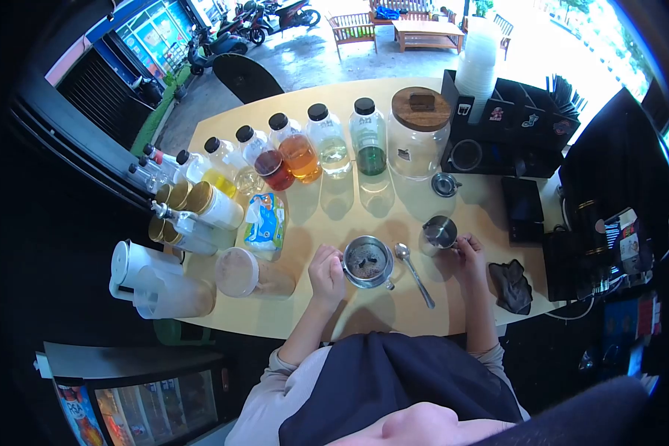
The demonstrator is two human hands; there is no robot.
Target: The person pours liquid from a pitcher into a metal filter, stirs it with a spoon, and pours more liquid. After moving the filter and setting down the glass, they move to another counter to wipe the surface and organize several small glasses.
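My left hand (327, 272) is closed at the left side of a round metal cup (370, 281), which holds dark, frothy liquid that looks like coffee. The fingers are partly hidden behind the thumb side of the hand. To the right, my right hand (469, 251) grips the handle of a small metal pitcher (439, 233). Between the two vessels a metal spoon (416, 276) lies on the wooden table, its bowl pointing away from me. A dark crumpled cloth (511, 286) rests right of my right forearm.
Several black-capped bottles (299, 152) of coloured liquid line the far side. A large wooden-lidded jar (418, 149) and a black organizer (513, 119) with stacked clear cups stand at back right. Wipes (264, 223), a lidded tub (238, 273) and plastic pitchers (167, 290) sit left.
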